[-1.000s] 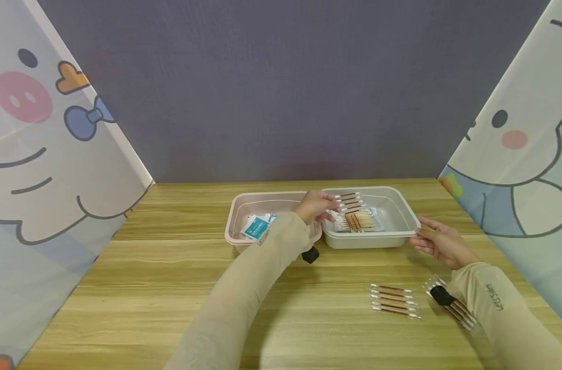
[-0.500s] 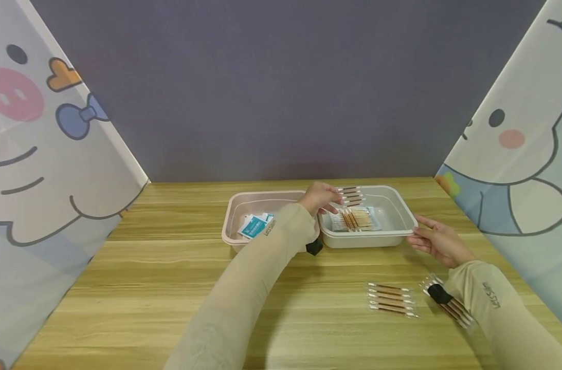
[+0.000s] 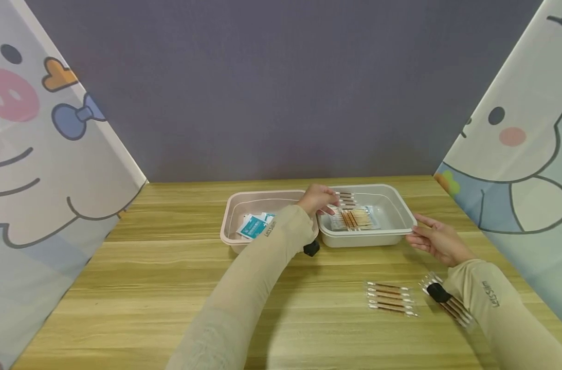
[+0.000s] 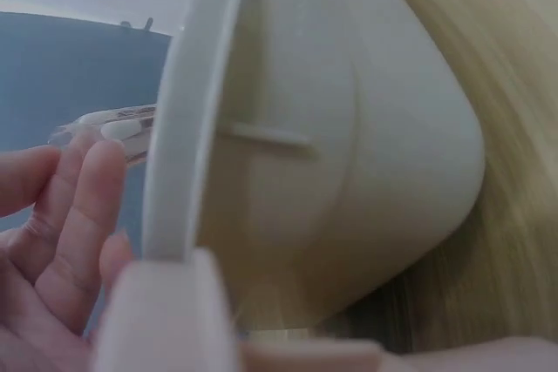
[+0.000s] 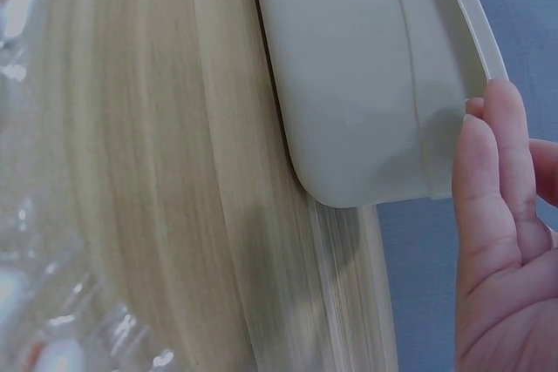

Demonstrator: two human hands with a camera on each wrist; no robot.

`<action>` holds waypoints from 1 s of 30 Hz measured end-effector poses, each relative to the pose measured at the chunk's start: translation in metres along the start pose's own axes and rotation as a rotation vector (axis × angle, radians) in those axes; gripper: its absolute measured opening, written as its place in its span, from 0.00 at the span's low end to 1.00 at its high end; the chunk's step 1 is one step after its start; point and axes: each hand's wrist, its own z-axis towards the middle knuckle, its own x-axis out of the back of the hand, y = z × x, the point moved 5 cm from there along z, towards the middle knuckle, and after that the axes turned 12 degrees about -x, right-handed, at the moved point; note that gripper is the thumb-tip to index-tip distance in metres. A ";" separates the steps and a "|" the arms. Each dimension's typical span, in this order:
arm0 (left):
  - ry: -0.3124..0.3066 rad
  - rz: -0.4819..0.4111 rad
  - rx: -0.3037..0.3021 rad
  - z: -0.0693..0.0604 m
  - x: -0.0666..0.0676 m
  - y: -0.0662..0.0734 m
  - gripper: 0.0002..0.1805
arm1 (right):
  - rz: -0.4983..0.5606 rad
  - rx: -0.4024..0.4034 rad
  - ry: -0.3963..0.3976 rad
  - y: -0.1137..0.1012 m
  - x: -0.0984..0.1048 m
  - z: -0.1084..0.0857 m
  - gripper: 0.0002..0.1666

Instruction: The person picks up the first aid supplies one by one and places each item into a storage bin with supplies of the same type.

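My left hand [image 3: 319, 199] pinches a clear-wrapped strip of brown-stick cotton swabs [image 3: 347, 197] above the left part of the right plastic container [image 3: 368, 234]. In the left wrist view, white swab tips [image 4: 120, 130] show by the fingertips, beyond the container rim [image 4: 183, 137]. That container holds a packet of pale-stick cotton swabs [image 3: 364, 219] and more brown-stick swabs [image 3: 349, 220]. At its right front corner, my right hand [image 3: 440, 242] holds the rim; the right wrist view shows the fingers [image 5: 478, 180] against the outer wall.
Left of it stands a pinkish container [image 3: 230, 216] with blue-and-white sachets [image 3: 253, 226], partly hidden by my left sleeve. A wrapped swab strip [image 3: 391, 298] lies on the wooden table [image 3: 169, 288]. Another strip [image 3: 456, 311] lies partly under the right wrist camera. A dark panel [image 3: 281, 92] closes the back.
The swab strip in my left hand rose slightly, then came lower and a little left over the right container. My right hand keeps its place on the rim.
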 end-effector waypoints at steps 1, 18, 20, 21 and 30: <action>-0.002 0.004 -0.001 0.000 0.000 0.000 0.14 | 0.000 0.000 0.001 0.000 0.000 0.000 0.50; -0.007 0.056 -0.010 0.003 -0.001 -0.001 0.18 | 0.038 0.023 -0.031 0.003 0.002 0.004 0.17; -0.007 0.062 -0.012 0.003 -0.001 -0.001 0.19 | 0.030 0.017 -0.029 0.003 0.002 0.004 0.29; -0.011 0.068 -0.014 0.002 -0.001 -0.001 0.19 | 0.024 0.014 -0.026 0.003 0.002 0.003 0.35; -0.075 0.158 -0.086 -0.002 -0.007 0.006 0.20 | 0.015 0.012 -0.005 0.003 0.004 0.005 0.48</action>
